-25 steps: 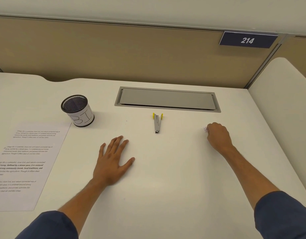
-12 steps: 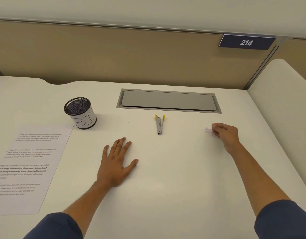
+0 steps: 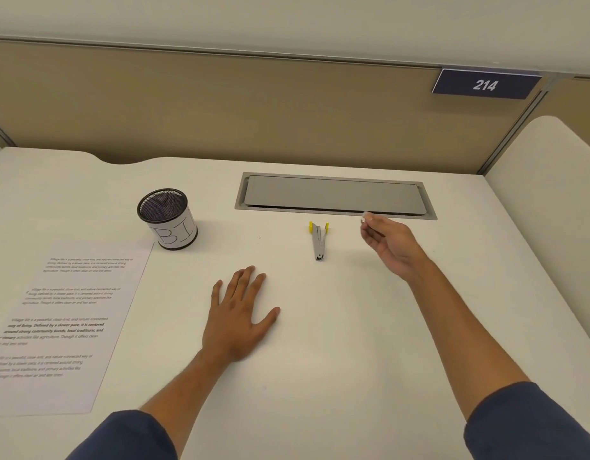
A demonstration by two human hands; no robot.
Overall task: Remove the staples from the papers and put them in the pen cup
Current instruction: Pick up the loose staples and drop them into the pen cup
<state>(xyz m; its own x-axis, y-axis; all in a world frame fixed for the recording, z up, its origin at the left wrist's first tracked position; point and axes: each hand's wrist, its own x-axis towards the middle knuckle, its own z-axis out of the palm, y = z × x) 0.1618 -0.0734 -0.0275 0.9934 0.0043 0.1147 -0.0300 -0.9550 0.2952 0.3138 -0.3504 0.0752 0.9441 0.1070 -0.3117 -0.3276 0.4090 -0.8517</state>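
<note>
A black mesh pen cup (image 3: 167, 219) with a white label stands upright at the left back of the white desk (image 3: 320, 343). Printed papers (image 3: 64, 323) lie flat at the left edge. A grey staple remover (image 3: 319, 240) with yellow tabs lies in the middle. My right hand (image 3: 390, 245) is raised above the desk to the right of the remover, its fingertips pinched on small pale staples (image 3: 364, 219). My left hand (image 3: 239, 313) lies flat on the desk, fingers spread, holding nothing.
A grey cable hatch (image 3: 335, 195) is set into the desk behind the remover. A tan partition (image 3: 220, 104) with a sign reading 214 (image 3: 485, 84) closes the back. A white side panel (image 3: 552, 180) rises at the right.
My right hand pinched the small staples off the desk at the right, lifted them, and moved left toward the staple remover. My left hand stayed flat.
</note>
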